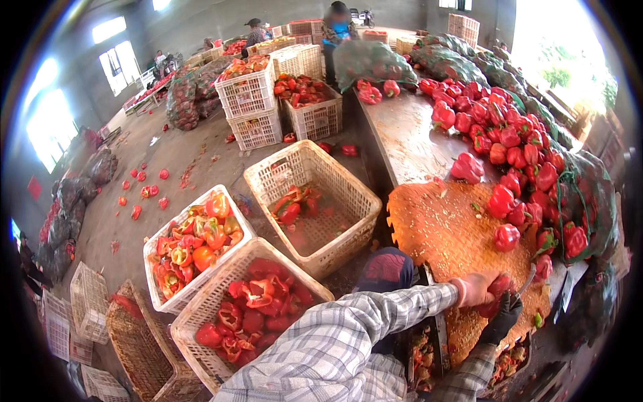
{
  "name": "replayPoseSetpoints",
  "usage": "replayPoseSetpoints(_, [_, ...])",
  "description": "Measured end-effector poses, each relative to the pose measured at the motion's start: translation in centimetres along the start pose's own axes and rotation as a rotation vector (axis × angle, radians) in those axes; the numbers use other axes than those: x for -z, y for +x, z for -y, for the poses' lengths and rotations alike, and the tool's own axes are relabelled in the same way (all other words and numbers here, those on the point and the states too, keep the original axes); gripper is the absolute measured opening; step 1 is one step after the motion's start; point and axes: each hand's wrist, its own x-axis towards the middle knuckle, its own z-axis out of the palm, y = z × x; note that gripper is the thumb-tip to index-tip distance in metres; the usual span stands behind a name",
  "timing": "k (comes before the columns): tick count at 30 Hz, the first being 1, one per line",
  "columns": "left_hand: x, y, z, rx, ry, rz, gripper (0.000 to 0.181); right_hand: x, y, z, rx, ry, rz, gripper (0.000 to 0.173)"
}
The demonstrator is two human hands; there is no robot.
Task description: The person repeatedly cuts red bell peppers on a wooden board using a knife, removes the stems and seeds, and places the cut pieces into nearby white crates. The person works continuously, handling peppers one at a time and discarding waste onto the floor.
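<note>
My left hand [476, 289], in a pink glove, is closed around a red bell pepper [497, 290] above the orange foam mat [442, 226]. My right hand [502, 317] wears a dark glove and grips a knife [527, 279], whose slim metal blade points up beside the pepper. Its handle is hidden by the fingers. Pale seeds and scraps are scattered over the mat. Just beyond my hands, a large heap of whole red peppers [507, 135] spreads along the metal table [397, 135], some spilling from a green mesh sack [593, 201].
Left of my knee stand a crate of red pepper pieces [183, 329], a crate of mixed-colour pieces [150, 246] and a sparsely filled crate [371, 213]. Pepper waste [424, 357] lies below the mat. Stacked crates [251, 95], loose floor peppers and a person [341, 32] are farther off.
</note>
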Motion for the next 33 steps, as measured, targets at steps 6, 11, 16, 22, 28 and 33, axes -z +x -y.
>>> replayPoseSetpoints(6, [1.8,-0.2,-2.2,0.233,-0.274,0.130,0.084,-2.7,-2.3,4.5,-0.041,-0.098,0.092,0.047])
replayPoseSetpoints(11, [-0.2,1.7,-0.1,0.210,-0.330,0.185,0.079,1.1,-1.3,3.0,-0.167,0.000,0.247,0.047])
replayPoseSetpoints(16, [-0.7,1.3,1.5,0.322,-0.784,0.216,0.065,-1.3,-5.2,8.0,0.187,0.127,0.588,0.049])
replayPoseSetpoints(22, [-1.4,-0.5,3.7,0.329,-1.145,0.296,0.045,-3.0,-7.3,12.2,0.061,0.074,0.694,0.050])
replayPoseSetpoints(28, [-2.8,-5.1,-1.5,0.095,-1.914,0.241,0.043,-3.2,-7.0,10.2,-0.058,0.108,0.547,0.048])
replayPoseSetpoints(33, [-4.2,-5.9,-4.5,0.020,-2.094,0.338,0.053,0.6,-5.8,8.5,-0.190,0.299,0.345,0.046])
